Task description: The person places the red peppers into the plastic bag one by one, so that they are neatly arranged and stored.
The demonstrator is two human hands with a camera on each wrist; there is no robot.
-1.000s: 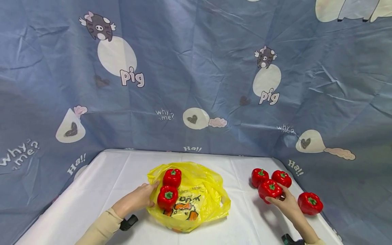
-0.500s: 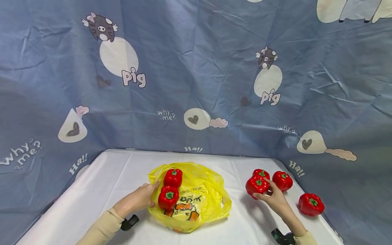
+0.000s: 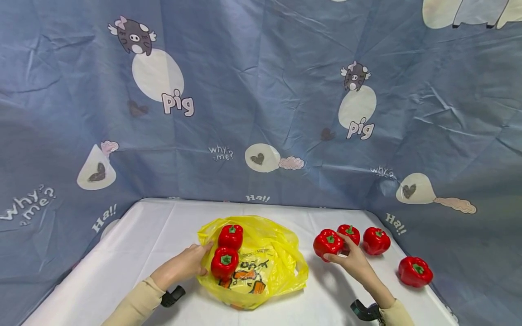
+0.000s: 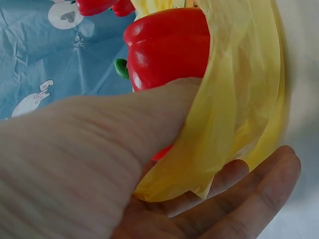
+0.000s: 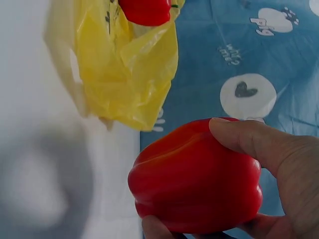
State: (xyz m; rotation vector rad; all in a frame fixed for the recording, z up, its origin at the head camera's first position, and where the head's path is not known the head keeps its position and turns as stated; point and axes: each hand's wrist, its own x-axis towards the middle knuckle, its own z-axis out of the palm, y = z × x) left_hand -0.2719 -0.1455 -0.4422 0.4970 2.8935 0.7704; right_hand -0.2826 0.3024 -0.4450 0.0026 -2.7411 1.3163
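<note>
My right hand (image 3: 351,259) grips a red bell pepper (image 3: 328,243) with a green stem, held above the white table to the right of the bag. In the right wrist view, the thumb lies over the held pepper (image 5: 197,179) and fingertips show beneath it. At the left rim of a yellow plastic bag (image 3: 281,267), my left hand (image 3: 185,263) holds the edge. The left wrist view has its thumb inside the bag (image 4: 219,109) and its fingers outside. Two peppers lie in the bag: a rear one (image 3: 230,237) and a front one (image 3: 224,263).
On the right of the white table (image 3: 163,231) stand three more red peppers: one just behind the right hand (image 3: 349,233), one farther right (image 3: 376,241), one near the edge (image 3: 415,271). A blue printed cloth (image 3: 261,113) hangs behind and at the sides.
My right hand has carried its pepper leftward, away from the other peppers and nearer the bag. The left hand, the bag and the peppers in it have stayed in place.
</note>
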